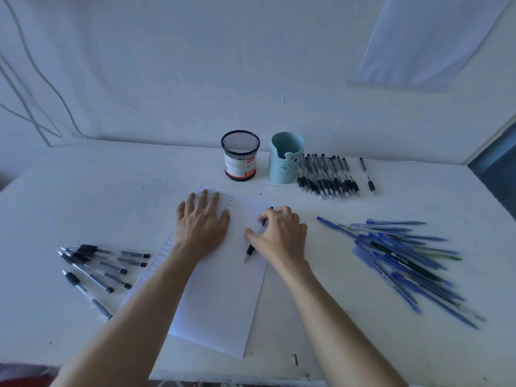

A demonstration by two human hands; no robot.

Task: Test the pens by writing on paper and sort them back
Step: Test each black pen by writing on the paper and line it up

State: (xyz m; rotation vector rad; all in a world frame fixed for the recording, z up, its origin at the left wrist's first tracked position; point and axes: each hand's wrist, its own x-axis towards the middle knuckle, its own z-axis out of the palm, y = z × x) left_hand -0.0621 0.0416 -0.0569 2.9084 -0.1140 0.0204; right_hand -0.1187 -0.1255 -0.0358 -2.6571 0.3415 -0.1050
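A white sheet of paper (223,297) lies in the middle of the table, with rows of handwritten "test" words near its top and left edge. My left hand (202,222) presses flat on the upper part of the paper, fingers straight. My right hand (279,233) curls around a black pen (249,251) whose tip points down toward me, touching the paper. Several black pens (95,266) lie to the left of the paper. A row of black pens (326,177) sits at the back right. A pile of blue pens (405,258) lies on the right.
A black mesh pen cup (240,155) and a light blue cup with a bear face (284,157) stand at the back of the white table (83,196), against the wall. Two loose pen parts (370,184) lie right of the black row.
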